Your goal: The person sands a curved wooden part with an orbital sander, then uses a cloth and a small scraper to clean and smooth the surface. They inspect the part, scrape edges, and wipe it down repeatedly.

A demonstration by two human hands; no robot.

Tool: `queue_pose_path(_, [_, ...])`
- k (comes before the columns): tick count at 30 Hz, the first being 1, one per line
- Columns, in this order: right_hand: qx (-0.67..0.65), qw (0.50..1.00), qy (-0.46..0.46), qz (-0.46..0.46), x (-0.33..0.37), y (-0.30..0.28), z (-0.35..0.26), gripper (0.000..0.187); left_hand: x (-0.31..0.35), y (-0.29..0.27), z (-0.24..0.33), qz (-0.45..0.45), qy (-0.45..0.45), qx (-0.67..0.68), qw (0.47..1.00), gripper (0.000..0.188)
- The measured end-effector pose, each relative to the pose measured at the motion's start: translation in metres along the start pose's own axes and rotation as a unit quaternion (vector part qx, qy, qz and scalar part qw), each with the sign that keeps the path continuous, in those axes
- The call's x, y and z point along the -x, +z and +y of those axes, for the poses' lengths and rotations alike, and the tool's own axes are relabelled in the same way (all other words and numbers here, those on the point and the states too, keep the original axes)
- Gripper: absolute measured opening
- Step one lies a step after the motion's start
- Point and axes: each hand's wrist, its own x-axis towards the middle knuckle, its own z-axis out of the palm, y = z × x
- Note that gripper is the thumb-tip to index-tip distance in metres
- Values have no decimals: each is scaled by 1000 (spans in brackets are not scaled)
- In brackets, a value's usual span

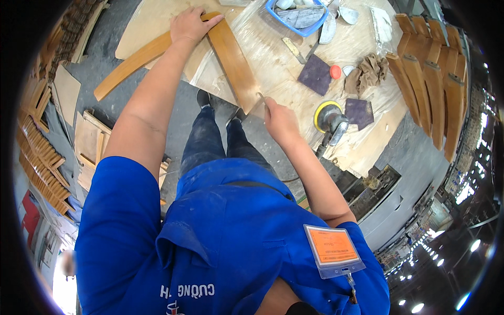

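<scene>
An angled, brown-varnished wooden furniture part (230, 59) rests on the near edge of the covered table, one curved arm reaching out to the left. My left hand (190, 25) grips its top corner, thumb across the wood and fingers over the far side. Close to the part's near end, my right hand (282, 122) is closed on a small, thin, flat piece (261, 97); most of it hides in the fingers, so its kind does not show. To the right of that hand lies a sander with a yellow-rimmed pad (329, 117).
Sanding pads (315, 75), a red round piece (335, 72), a crumpled brown cloth (371, 72) and a putty knife (293, 50) lie on the table. A blue basket (301, 32) stands at the far side. Curved wooden parts (433, 79) stand at right; more are stacked at left.
</scene>
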Motion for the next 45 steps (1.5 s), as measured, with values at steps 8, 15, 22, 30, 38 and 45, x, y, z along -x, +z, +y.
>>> queue_pose_path(8, [36, 999, 4, -4, -2, 7, 2, 18, -1, 1, 1, -3, -3, -12, 1000, 68])
queue_pose_path(15, [26, 1000, 4, -11, -2, 6, -2, 19, -3, 5, 0, -2, -7, -24, 1000, 67])
queue_pose_path(22, [78, 994, 23, -73, -4, -1, -8, 25, -3, 5, -2, -5, 4, -18, 1000, 67])
queue_pose_path(30, [65, 995, 20, -70, -4, -3, -4, 24, -3, 0, 0, -37, -16, -11, 999, 67])
queue_pose_path(38, [7, 1000, -3, -13, -2, -2, 11, 19, -3, 1, -1, -39, -12, -7, 999, 69])
queue_pose_path(45, [30, 999, -23, -12, -7, 4, 11, 17, -3, 3, 0, -31, -19, -19, 999, 67])
